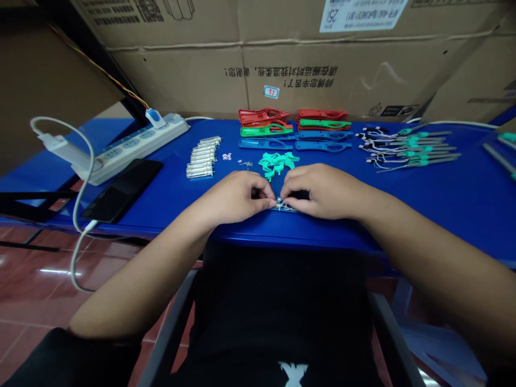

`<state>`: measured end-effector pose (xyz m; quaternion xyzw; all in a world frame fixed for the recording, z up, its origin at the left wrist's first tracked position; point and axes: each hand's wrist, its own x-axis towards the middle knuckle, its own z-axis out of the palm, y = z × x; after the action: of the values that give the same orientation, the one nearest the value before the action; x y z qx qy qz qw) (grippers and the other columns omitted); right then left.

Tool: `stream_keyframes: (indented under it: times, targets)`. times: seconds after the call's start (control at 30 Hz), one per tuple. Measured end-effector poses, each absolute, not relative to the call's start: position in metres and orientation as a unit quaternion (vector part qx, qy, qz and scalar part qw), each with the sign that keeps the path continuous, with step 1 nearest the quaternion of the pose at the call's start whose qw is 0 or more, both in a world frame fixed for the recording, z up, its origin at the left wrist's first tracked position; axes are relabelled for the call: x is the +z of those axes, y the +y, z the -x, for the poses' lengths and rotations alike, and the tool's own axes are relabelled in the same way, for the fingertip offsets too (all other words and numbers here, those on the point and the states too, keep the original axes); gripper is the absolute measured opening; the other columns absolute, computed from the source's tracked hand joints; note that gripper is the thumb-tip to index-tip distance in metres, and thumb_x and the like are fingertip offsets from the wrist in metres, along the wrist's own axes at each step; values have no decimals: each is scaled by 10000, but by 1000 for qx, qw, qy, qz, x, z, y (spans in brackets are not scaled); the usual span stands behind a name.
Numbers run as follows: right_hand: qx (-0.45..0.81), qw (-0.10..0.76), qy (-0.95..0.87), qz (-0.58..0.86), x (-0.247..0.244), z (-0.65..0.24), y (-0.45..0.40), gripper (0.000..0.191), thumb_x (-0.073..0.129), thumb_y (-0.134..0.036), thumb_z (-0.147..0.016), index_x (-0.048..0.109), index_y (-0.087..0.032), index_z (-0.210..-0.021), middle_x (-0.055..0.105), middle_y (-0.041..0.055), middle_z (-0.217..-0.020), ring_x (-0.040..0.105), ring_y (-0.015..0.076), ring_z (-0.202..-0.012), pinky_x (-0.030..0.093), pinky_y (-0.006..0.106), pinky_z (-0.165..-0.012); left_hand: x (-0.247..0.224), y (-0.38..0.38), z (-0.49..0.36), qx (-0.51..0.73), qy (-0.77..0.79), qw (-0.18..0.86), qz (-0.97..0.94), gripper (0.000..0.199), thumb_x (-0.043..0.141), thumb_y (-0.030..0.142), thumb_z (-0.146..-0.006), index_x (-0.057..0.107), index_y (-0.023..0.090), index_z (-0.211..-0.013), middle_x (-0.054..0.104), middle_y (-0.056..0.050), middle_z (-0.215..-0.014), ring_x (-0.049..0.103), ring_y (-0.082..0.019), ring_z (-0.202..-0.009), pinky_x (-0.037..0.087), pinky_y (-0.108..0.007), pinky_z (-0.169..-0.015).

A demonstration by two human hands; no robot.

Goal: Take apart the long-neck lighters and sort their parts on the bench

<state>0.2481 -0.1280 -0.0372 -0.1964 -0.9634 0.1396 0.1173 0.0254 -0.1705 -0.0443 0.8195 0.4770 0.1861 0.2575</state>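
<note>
1. Head camera looks down on a person seated at a long, bright blue table point(407, 201), with both forearms reaching forward over its near edge.
2. Left hand point(234, 198) is curled, its fingers closed toward the right hand point(324, 191), which is curled the same way. Together they pinch a small wired metal piece point(284, 205); its exact form is too small to tell.
3. That piece sits just above the table's near edge, midway between the hands, with both hands' heels close to that edge.
4. Just beyond the fingers lies a heap of teal plastic parts point(277, 164), near but not touching them.
5. Farther back stand a row of clear cylindrical tubes point(200, 164) to the left and stacked red, green and blue plastic clip-shaped frames point(294, 129) at the back edge.
6. Well right of the right hand lie wired metal rods with teal collars point(413, 151).
7. Well left of the left hand are a black smartphone point(121, 189) and a white multi-socket power strip point(133, 148), set near the table's left end.
8. Brown cardboard boxes point(290, 64) stand against the table's far edge, and red floor tiles point(36, 279) show below the near edge.
</note>
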Motion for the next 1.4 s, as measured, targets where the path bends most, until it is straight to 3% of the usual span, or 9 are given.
stream_keyframes:
  times: [0.23, 0.5, 0.77, 0.87, 0.97, 1.2, 1.3, 1.4]
  targets:
    - [163, 154, -942, 249, -37, -253, -132, 169, 578, -222, -896, 741, -181, -907, 703, 40, -891, 629, 160, -800, 456, 287, -726, -48, -176, -25, 224, 461, 233, -826, 75, 706, 267, -848, 763, 219, -853, 706, -3, -811, 637, -148, -757, 483, -293, -741]
    - [22, 156, -947, 279, -45, -252, -183, 326, 511, -275, -973, 705, -182, -1218, 694, 105, -1133, 618, 250, -988, 471, 379, -833, -52, -184, -23, 256, 451, 179, -836, 117, 688, 293, -888, 783, 229, -912, 690, -15, -819, 625, -174, -818, 483, -354, -857]
    - [49, 187, -937, 291, -56, -250, -185, 268, 521, -237, -958, 725, -171, -1120, 698, 97, -1106, 592, 238, -975, 469, 386, -844, -54, -182, -12, 241, 431, 275, -825, 175, 603, 244, -914, 742, 215, -1016, 691, -17, -890, 658, -139, -795, 513, -271, -747]
    - [14, 176, -949, 262, -55, -247, -184, 277, 531, -238, -953, 708, -166, -1153, 690, 113, -1162, 587, 259, -1012, 449, 417, -871, -55, -186, -13, 256, 446, 322, -795, 217, 622, 237, -901, 660, 199, -1111, 696, 5, -836, 662, -129, -746, 522, -251, -698]
    - [-13, 152, -961, 230, -54, -244, -185, 299, 528, -230, -957, 693, -151, -1193, 706, 118, -1131, 579, 271, -1030, 434, 434, -888, -52, -192, -9, 251, 433, 329, -801, 180, 606, 238, -912, 647, 199, -1083, 703, 0, -871, 656, -124, -756, 529, -251, -710]
    - [-54, 154, -966, 200, -51, -241, -186, 287, 467, -199, -982, 731, -126, -1067, 729, 131, -1018, 577, 274, -1016, 439, 428, -856, -47, -214, 4, 256, 445, 210, -832, 349, 680, 286, -874, 652, 232, -1218, 687, -59, -1167, 638, -206, -1037, 524, -362, -928]
    - [-58, 143, -967, 202, -51, -238, -189, 284, 471, -193, -977, 732, -118, -1057, 722, 129, -985, 585, 273, -997, 446, 426, -857, -55, -223, -7, 281, 432, 155, -843, 187, 654, 292, -925, 735, 240, -1085, 723, -45, -1082, 648, -200, -1001, 512, -378, -932]
    - [-43, 145, -965, 213, -51, -239, -193, 281, 486, -197, -968, 723, -117, -1095, 717, 127, -1017, 595, 278, -1023, 452, 442, -904, -64, -226, -15, 316, 410, 112, -848, 163, 617, 226, -953, 776, 241, -986, 752, -28, -962, 653, -176, -898, 525, -358, -852]
